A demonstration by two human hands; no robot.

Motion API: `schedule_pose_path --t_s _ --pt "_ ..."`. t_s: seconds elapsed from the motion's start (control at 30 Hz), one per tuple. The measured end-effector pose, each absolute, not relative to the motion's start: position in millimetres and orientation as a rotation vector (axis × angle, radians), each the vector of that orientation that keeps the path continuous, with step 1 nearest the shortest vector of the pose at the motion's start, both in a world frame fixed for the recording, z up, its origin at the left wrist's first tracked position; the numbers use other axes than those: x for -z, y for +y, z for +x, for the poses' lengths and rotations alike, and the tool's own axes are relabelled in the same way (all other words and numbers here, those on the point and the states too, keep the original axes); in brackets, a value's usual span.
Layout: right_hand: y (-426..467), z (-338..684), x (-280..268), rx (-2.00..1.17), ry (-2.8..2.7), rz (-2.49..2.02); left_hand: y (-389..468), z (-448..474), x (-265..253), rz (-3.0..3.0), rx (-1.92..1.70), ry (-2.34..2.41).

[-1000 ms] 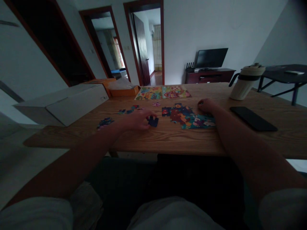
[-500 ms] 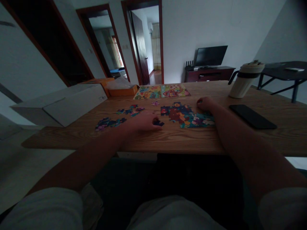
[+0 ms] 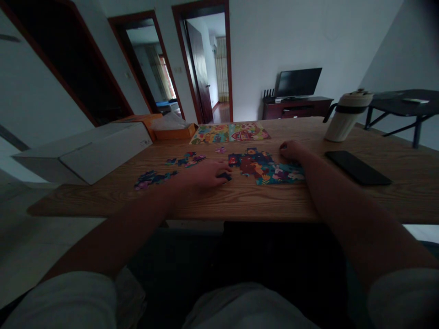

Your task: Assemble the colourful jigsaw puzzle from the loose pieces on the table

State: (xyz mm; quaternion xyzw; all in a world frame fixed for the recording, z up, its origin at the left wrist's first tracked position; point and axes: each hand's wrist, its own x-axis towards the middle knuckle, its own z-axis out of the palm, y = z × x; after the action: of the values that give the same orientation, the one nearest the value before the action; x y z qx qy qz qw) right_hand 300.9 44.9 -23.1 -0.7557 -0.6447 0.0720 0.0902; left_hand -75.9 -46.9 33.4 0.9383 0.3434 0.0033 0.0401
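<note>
A dark puzzle piece lies between the thumb and fingers of my left hand, low over the wooden table. To its right is the partly joined jigsaw puzzle, with colourful animal pictures and a stepped left edge. My right hand rests at the puzzle's upper right side, its fingers curled in; whatever they may hold is hidden. Loose puzzle pieces lie in a cluster left of my left hand, and more pieces sit just beyond it. A single pink piece lies apart.
A colourful picture sheet lies at the table's far side. Left of it stand an orange box with clear plastic and a long white box. On the right are a black phone and a cream tumbler with a handle.
My left fingers have straightened forward over the dark piece, which stays in almost the same place. My right hand stays put. The whole view has shifted slightly.
</note>
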Motion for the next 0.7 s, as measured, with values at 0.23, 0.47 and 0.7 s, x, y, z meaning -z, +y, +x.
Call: schedule_pose_path --t_s 0.23,0.47,0.7 --pt "47 303 26 -0.204 -1.902 -2.232 -54 -79 -28 2.760 -0.014 1.186" --pt "47 302 25 -0.187 -1.916 -2.241 13 -62 -38 2.680 -0.325 1.152" --pt "49 304 28 -0.170 -1.932 -2.217 91 -18 -32 2.690 -0.270 1.345"
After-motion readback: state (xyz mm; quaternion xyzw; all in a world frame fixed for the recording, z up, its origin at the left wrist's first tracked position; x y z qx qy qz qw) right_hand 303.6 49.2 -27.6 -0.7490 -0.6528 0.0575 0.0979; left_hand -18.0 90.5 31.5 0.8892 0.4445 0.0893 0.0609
